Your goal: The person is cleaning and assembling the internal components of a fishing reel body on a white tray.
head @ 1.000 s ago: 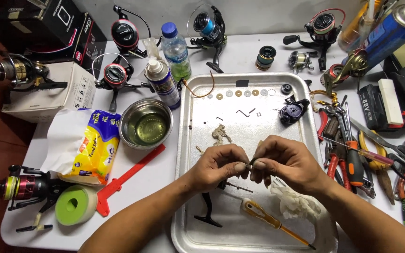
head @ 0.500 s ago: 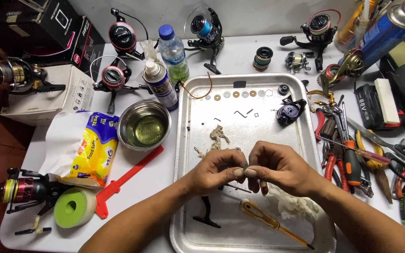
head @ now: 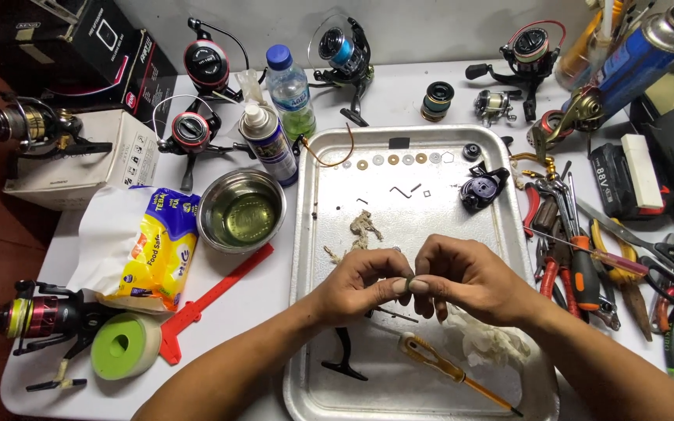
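Observation:
Over the metal tray [head: 310,234] my left hand [head: 356,284] and my right hand [head: 470,279] meet fingertip to fingertip. Between them they pinch a small dark ring-shaped part [head: 409,282]; its details are hidden by the fingers. Below the hands lie a yellow-handled screwdriver [head: 446,373], a black reel handle [head: 343,359] and a crumpled white cloth [head: 487,339]. A row of small washers [head: 388,160] lines the tray's far edge, near a dark reel body part [head: 481,187]. A greasy wad [head: 364,228] lies mid-tray.
A steel bowl of liquid [head: 241,209], spray can [head: 269,144], water bottle [head: 290,91] and several spinning reels [head: 204,66] stand left and behind. Pliers and screwdrivers [head: 579,249] crowd the right. A yellow tissue pack [head: 154,253], red caliper [head: 212,300] and green tape roll [head: 122,345] lie left.
Both hands stay joined over the tray, shifted slightly toward me, with the fingers working the small part between them. Nothing else on the table moved.

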